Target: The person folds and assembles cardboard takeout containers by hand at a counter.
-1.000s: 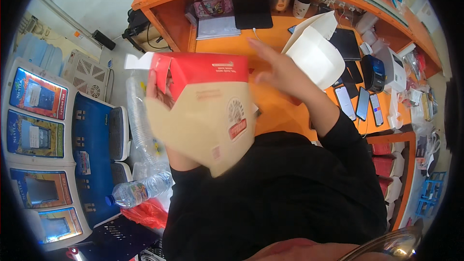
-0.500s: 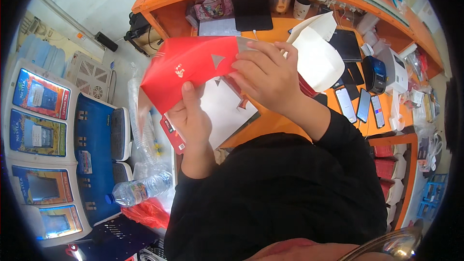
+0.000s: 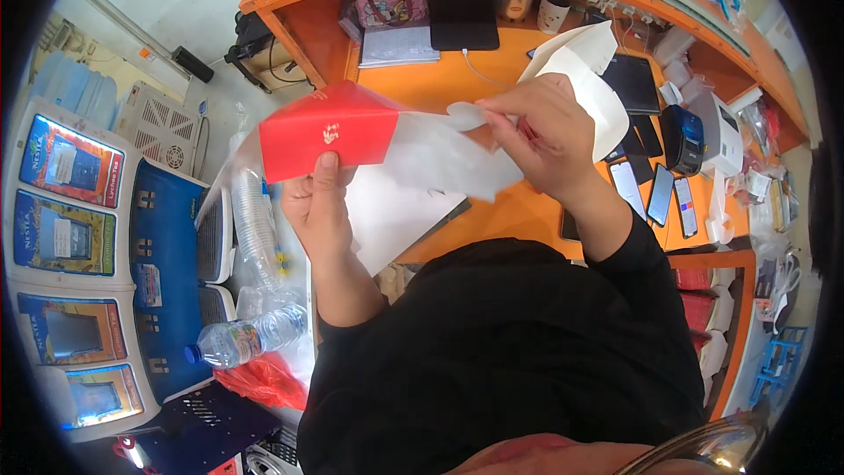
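A red paper food carton (image 3: 299, 136), partly folded, is held up above the orange desk. Its red face with a small gold print is turned to me, and its pale inner side (image 3: 440, 154) stretches to the right, blurred by motion. My left hand (image 3: 316, 211) grips the lower edge of the red face, thumb in front. My right hand (image 3: 549, 132) pinches the pale flap at the other end with thumb and fingers. Beneath the carton lies a white sheet (image 3: 387, 220). Behind my right hand stand nested white cartons (image 3: 602, 110).
Phones (image 3: 661, 193) and a small black device (image 3: 681, 136) lie at right on the orange desk (image 3: 488, 229). A black tablet (image 3: 462, 16) is at the back. At left are a drink dispenser (image 3: 75, 237), stacked clear cups (image 3: 255, 220) and a water bottle (image 3: 246, 339).
The carton's right part has swung round, showing its pale inner side where red with triangular cut-outs showed. My right hand has moved right and slightly down, still pinching; the left keeps its grip.
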### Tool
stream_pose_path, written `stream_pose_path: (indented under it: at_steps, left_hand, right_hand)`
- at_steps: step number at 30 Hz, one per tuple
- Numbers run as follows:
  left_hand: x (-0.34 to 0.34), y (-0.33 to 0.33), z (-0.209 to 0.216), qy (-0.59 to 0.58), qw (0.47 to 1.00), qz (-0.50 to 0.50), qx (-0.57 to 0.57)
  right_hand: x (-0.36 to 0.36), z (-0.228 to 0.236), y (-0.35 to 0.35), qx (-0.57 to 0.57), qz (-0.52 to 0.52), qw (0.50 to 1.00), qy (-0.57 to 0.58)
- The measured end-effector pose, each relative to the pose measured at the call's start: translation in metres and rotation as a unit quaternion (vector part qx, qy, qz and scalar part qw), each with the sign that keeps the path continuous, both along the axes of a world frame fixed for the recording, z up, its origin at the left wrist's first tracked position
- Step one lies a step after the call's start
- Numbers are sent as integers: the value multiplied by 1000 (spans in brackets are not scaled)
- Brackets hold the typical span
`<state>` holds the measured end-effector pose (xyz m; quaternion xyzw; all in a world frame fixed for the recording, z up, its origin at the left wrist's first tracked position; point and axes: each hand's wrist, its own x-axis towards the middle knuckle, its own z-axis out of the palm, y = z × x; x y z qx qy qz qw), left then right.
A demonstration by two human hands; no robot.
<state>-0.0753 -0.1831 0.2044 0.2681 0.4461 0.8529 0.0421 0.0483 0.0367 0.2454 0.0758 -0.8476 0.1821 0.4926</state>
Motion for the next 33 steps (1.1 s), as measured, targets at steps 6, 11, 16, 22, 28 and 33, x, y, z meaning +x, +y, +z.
stream_pose_path:
  at_steps: [6,11,16,22,28,33]
  left_hand:
    - [25,31,-21,214,931,236,-176]
    - [31,40,-14,217,938,195,-186]
    - [28,46,-42,363,865,175,-299]
    - [25,47,-61,133,945,93,-284]
    - [8,30,-33,387,847,107,-348]
    - [17,25,-14,284,860,92,-414]
  right_hand:
    - [3,-6,-32,97,15,995,-25]
    - [0,-14,-39,114,19,992,-41]
    - [-5,-20,-41,-38,38,998,-45]
    - [-11,-26,-41,-60,75,994,-53]
    - [-11,11,-16,33,150,988,-17]
    - [-5,10,11,2,239,966,-97]
